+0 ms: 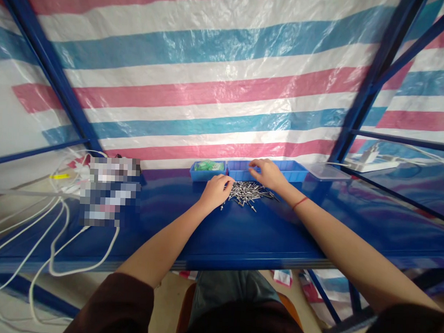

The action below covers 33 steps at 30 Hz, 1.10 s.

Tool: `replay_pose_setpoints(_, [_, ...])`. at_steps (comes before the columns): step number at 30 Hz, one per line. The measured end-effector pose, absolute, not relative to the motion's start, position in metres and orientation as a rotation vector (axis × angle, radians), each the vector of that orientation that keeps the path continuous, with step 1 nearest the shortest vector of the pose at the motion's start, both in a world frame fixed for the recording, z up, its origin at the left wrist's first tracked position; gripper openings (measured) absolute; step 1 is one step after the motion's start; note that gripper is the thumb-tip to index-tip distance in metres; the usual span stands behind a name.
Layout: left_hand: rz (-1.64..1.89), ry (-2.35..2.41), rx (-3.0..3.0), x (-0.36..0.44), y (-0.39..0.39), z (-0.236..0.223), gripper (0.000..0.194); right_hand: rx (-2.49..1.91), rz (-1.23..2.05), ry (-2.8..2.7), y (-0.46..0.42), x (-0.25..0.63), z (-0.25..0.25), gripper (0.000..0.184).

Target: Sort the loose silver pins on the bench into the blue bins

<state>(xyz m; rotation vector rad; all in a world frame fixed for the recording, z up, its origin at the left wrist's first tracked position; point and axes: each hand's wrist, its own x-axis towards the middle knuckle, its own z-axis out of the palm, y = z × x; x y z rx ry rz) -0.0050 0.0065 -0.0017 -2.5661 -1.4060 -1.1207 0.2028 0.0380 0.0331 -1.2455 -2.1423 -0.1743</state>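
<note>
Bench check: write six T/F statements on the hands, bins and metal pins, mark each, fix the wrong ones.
1. The left hand is at the left side of the metal pins. True.
2. The pins stand in a neat row. False: they lie in a loose heap on the blue table.
3. The right hand is at the longer bin. True.
4. Something green is in the smaller bin. True.
5. That bin is right of the longer one. False: left.
6. Both wrists are bare. False: a red cord rings the right wrist.

pixelation [110,191] hides part of the tabletop [237,235]; whether the left fingers [226,179] or right fingers [258,163] hold any pins [246,192] is too small to tell; sleeves [115,303] run off the bottom edge
</note>
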Motion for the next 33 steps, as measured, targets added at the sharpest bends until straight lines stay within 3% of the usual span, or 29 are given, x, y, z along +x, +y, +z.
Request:
replay_pose_setpoints(9, [-1.056,-1.308,-2.640,-0.002,0.008,-0.005,0.020,-1.407,0.459,-2.515,0.015,0.245,0.032,0.015])
replay_pose_setpoints(22, [-1.052,-1.293,-2.670,0.000,0.004,-0.003,0.020,-1.541,0.050,-2.587,0.018,0.237,0.023,0.011])
replay_pose_setpoints(26, [-1.139,-1.254,-2.695,0.003,0.003,-0.003,0.021,-1.517,-0.064,-2.349,0.014,0.228,0.027,0.013])
replay_pose_setpoints(29, [-1.242,-1.222,-2.753,0.005,0.001,-0.002,0.026,-1.245,0.294,-2.147,0.010,0.207,0.025,0.009])
replay_pose_setpoints(33, [-1.410,-1.219,-2.745,0.007,-0.002,0.001,0.016,-0.938,0.854,-1.918,0.006,0.181,0.016,0.019])
